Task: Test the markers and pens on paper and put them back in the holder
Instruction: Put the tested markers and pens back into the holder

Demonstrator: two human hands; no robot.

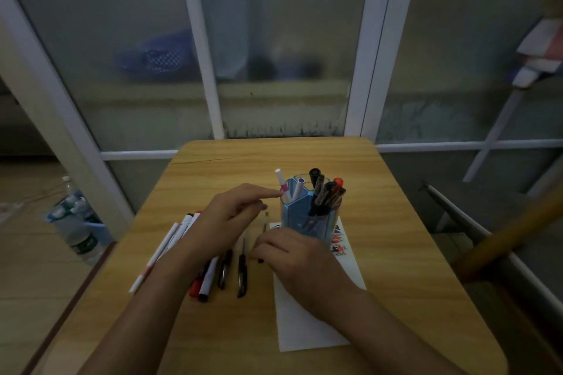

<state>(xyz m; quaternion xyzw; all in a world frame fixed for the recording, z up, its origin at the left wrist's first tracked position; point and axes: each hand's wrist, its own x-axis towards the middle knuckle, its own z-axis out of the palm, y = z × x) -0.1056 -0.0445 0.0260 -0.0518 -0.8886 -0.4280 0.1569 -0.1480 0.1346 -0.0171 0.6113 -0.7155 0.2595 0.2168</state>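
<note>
Two hands: my left hand (pixel 231 216) hovers with its forefinger out, tip at the pink-banded marker (pixel 282 185); other fingers loosely curled, holding nothing I can see.
Right hand: my right hand (pixel 300 256) has fingers bent at the foot of the holder (pixel 307 216); whether they pinch the thin pen (pixel 265 222) I cannot tell.
Risk: I judge a nudge at the rim could tip the holder, tall and top-heavy.
Holder: translucent blue plastic, faceted, standing on the paper (pixel 304 323).
Loose pens: several smooth round barrels (pixel 210 277) lying on the table (pixel 396 237); they may roll.
Table: wood-grain laminate, rounded corners.
</note>
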